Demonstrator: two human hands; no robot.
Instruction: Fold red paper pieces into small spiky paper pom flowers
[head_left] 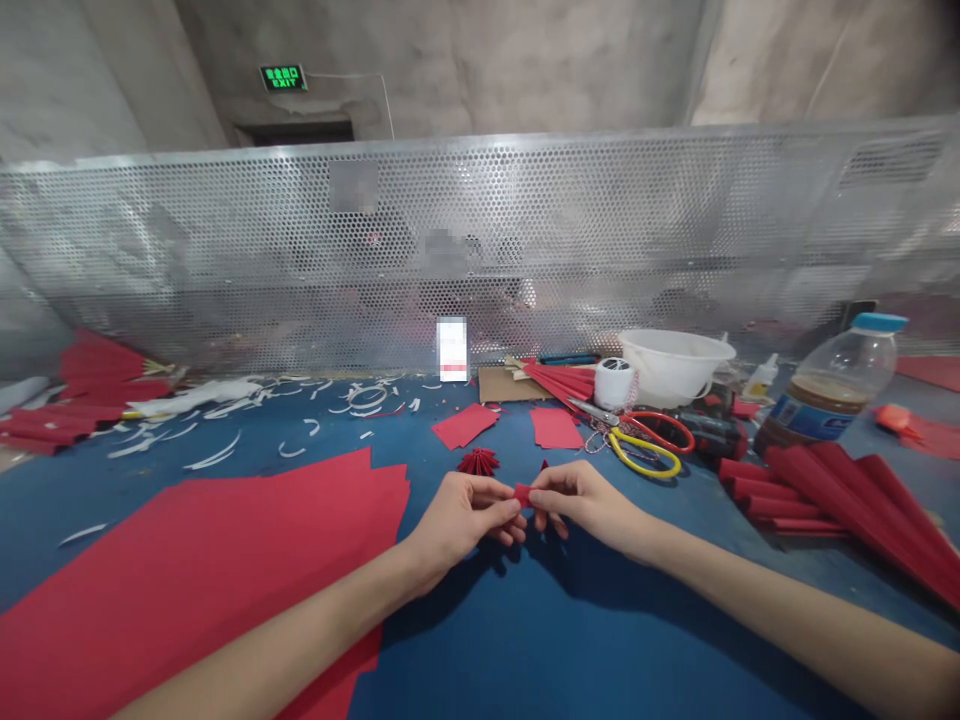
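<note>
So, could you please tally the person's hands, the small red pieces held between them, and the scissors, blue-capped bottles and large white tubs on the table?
Hands (left hand, right hand): 2
Small red piece: 1
Pair of scissors: 1
Blue-capped bottle: 1
Large white tub: 1
Total: 6

A paper-craft workshop in a raw, industrial-looking room. Rough grey concrete (540,70) forms the wall at the back, with a lit green exit sign (283,78) at upper left. A perforated metal screen (262,230) stretches across the far side of a blue worktop (525,640). Craft materials are spread over it: large red sheets (225,540) on the left, smaller red pieces (556,428) near the middle, pleated red paper (855,490) on the right, and white offcuts (217,392), many curled, scattered on the left. Scissors (615,434) with yellow and red handles lie near a white plastic tub (671,365)
</note>
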